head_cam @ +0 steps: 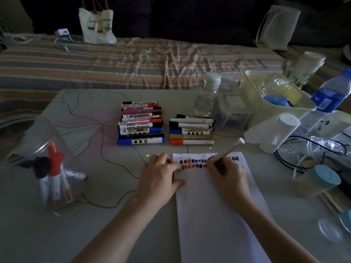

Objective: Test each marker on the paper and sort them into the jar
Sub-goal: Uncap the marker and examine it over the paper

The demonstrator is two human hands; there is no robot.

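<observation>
The marker is gripped in the right hand, tilted, its tip down on the paper at the second row of test marks. The left hand lies with relaxed fingers, fingertips pressing the paper's left edge against the worktop.

For a sound test, the stroke should land on bare paper beside the existing marks, made with light, steady pressure, so the colour reads clearly. The left hand should keep the sheet pinned while the tip moves. The cap should be fitted before the marker goes into the jar, which stands well to the left and already holds several markers.

Two stacks of markers lie beyond the paper.

The marker's tip is hidden behind the right hand, so ink flow cannot be judged. The cap's whereabouts cannot be determined. Dim light obscures labels and the bin contents at right.
</observation>
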